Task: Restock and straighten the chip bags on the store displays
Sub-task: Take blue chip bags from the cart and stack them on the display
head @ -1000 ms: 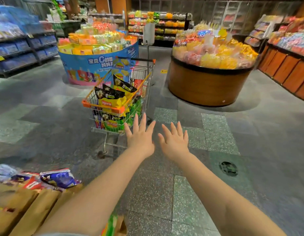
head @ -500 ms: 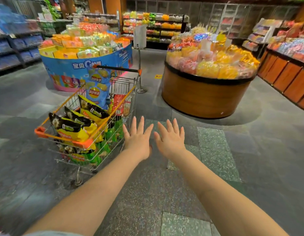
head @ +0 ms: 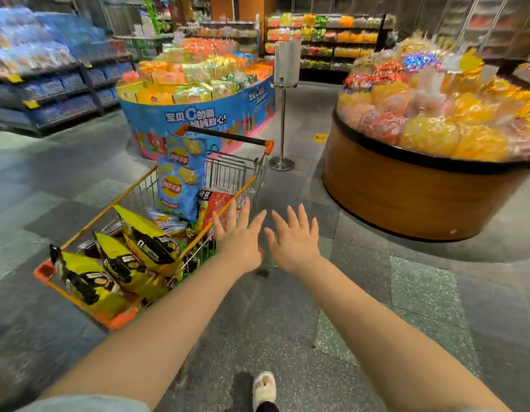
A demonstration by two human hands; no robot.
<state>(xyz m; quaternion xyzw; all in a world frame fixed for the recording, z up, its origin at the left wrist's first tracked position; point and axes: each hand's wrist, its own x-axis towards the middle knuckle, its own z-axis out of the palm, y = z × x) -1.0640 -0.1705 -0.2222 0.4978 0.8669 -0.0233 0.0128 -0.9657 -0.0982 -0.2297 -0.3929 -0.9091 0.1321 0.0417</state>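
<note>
Foot: a slipper (head: pixel 264 385) at the bottom centre of the frame, on the grey floor (head: pixel 376 322).
Hands: left hand (head: pixel 239 237) and right hand (head: pixel 294 237), both stretched forward at the centre of the frame, fingers straight and spread, holding nothing.
Cart: a wire cart (head: pixel 82 301) at centre left; the left hand overlaps its right rim, contact I cannot tell.
Chip bags: yellow bags (head: pixel 88 278) lie in its near end; a blue bag (head: pixel 179 179) stands upright further in.
Displays: a blue stand (head: pixel 198 114) and a round wooden stand (head: pixel 406 185) in the upper half, well apart from the hands.
Risk: a push on the rim may roll the cart away, and the tall blue bag may fall out.
</note>
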